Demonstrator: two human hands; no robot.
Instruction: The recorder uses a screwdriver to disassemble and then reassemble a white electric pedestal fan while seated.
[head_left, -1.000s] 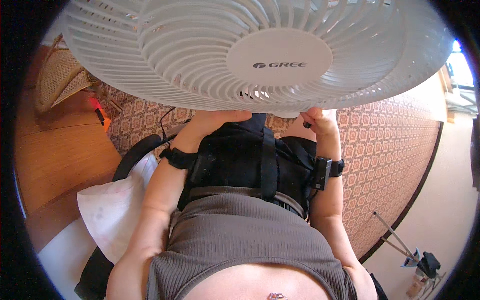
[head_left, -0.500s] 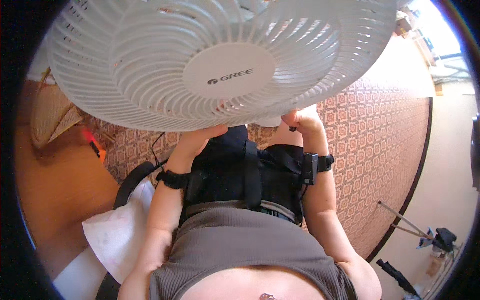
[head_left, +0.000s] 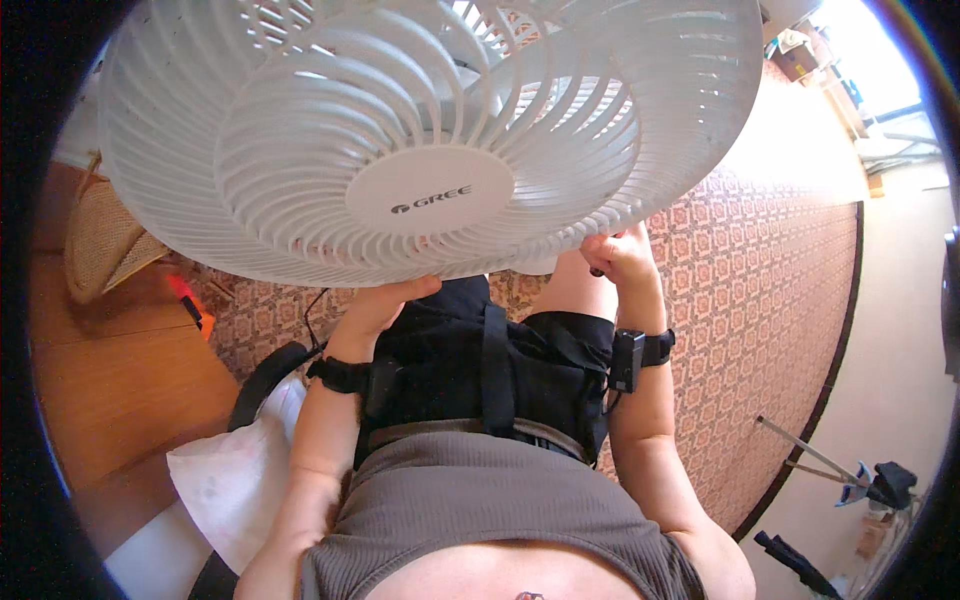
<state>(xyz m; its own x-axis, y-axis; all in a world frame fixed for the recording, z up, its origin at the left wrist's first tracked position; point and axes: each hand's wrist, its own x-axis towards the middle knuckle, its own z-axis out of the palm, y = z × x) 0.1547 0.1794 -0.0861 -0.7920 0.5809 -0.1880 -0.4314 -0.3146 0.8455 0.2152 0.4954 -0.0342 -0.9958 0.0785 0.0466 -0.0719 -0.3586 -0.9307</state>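
A large round white fan (head_left: 430, 190) with a swirled front grille fills the upper part of the view, its grille tilted toward me. Its blades show faintly through the slots. At the lower left rim is my left hand (head_left: 385, 303), thumb laid along the edge and the other fingers hidden underneath. My right hand (head_left: 628, 256) is closed beside the lower right rim, fingers curled. A small dark end (head_left: 597, 271) of something pokes out below that fist; its kind cannot be made out.
A brown wooden surface (head_left: 130, 370) lies at the left, with a woven basket (head_left: 110, 240) and a red-orange object (head_left: 190, 305) near it. A white cloth (head_left: 235, 475) hangs by a black chair arm (head_left: 265, 385). Patterned flooring (head_left: 740, 330) runs to the right wall, where a stand (head_left: 800, 440) leans.
The fan has shifted down and slightly left, tilting so more of its upper grille shows. Both hands have come a little lower with it, the right one also moving slightly right.
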